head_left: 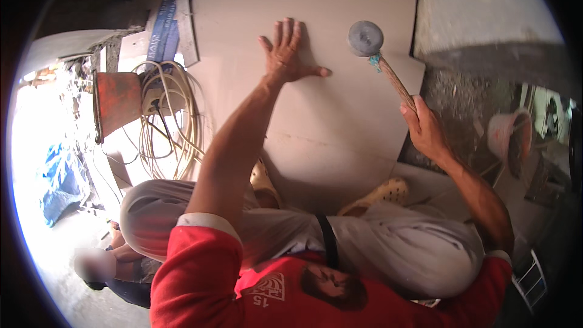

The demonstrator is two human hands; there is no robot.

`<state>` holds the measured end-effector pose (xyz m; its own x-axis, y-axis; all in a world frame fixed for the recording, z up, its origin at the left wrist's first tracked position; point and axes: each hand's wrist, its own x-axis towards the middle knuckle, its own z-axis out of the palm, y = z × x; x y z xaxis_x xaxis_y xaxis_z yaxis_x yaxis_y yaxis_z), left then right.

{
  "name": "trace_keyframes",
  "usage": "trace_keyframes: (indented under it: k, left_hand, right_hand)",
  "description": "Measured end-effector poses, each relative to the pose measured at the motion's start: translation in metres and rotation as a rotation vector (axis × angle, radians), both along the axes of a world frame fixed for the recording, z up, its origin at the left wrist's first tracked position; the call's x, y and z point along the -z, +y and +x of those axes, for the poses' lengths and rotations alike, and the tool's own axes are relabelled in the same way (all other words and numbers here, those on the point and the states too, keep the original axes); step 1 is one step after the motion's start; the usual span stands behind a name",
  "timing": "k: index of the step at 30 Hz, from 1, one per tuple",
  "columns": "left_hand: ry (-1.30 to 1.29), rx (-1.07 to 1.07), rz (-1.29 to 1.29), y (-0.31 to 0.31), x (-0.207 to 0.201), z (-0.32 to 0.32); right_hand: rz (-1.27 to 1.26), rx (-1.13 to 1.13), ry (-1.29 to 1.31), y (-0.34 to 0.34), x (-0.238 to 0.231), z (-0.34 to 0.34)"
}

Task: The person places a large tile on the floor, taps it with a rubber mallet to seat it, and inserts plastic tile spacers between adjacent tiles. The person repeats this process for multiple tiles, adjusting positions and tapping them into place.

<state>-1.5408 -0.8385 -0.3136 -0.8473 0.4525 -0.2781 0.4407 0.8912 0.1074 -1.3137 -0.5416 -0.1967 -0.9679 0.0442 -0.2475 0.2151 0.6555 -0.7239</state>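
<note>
My left hand [285, 54] lies on a large pale floor tile [243, 0], its fingers stretched and the thumb pointing out to the right. In my right hand [427, 129] is the wooden handle of a rubber mallet [366, 39]. Its round grey head is over the tile, to the right of my left hand, and a scrap of turquoise material is tied where the handle meets the head. From this one view I cannot tell whether the mallet head touches the tile.
To the left are a coiled pale hose or cable [176, 127] and an orange-red bucket [118, 103]. A pinkish-white bucket [509, 136] stands at right, past rough dark ground [455, 100]. A concrete block [486, 12] is at the far right. Another person [118, 267] sits lower left.
</note>
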Motion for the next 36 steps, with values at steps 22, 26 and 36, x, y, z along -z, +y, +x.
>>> trace_keyframes:
  k: [22, 26, 36]
  left_hand:
    - [-0.052, -0.072, 0.208, -0.001, -0.010, -0.020]
    - [-0.053, -0.071, 0.211, 0.001, -0.014, -0.020]
    - [-0.052, -0.066, 0.194, -0.001, -0.010, -0.019]
  right_hand:
    - [0.189, 0.079, 0.314, -0.079, 0.075, -0.213]
    - [0.189, 0.109, 0.251, -0.081, 0.085, -0.214]
    - [0.237, 0.112, 0.207, -0.085, 0.095, -0.205]
